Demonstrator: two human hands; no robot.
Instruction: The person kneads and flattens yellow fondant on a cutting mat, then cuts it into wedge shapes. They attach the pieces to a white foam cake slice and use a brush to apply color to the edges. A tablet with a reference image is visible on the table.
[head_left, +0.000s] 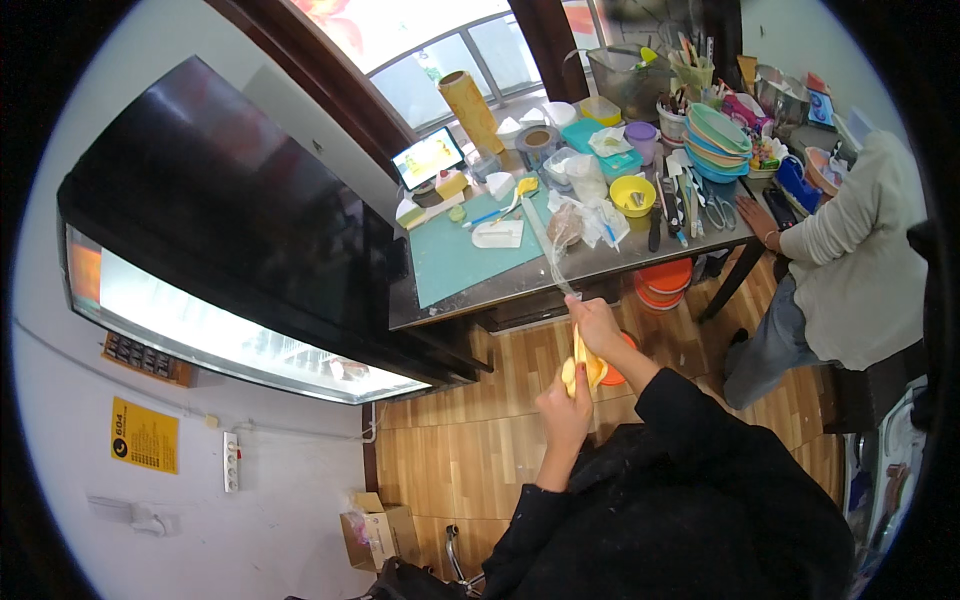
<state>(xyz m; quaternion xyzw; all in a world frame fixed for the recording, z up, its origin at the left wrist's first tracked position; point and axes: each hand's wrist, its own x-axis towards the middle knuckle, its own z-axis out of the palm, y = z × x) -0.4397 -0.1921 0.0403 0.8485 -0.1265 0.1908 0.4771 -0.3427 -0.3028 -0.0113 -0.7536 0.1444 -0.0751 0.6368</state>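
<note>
Over the floor in front of the table, my left hand grips a yellow, soft-looking piece with uneven, flared edges; its material cannot be told. Just above it, my right hand is closed at the upper end of the same piece. A strip of transparent plastic runs from my right fingertips back onto the tabletop, beside a brownish lump in plastic. On the teal mat lie a white plastic tool, a blue-handled tool and a small yellow piece.
A person in a light sweater stands at the right, one hand on the table. Crowding the table are a yellow bowl, stacked bowls, scissors and a tablet. A lit display fridge stands left.
</note>
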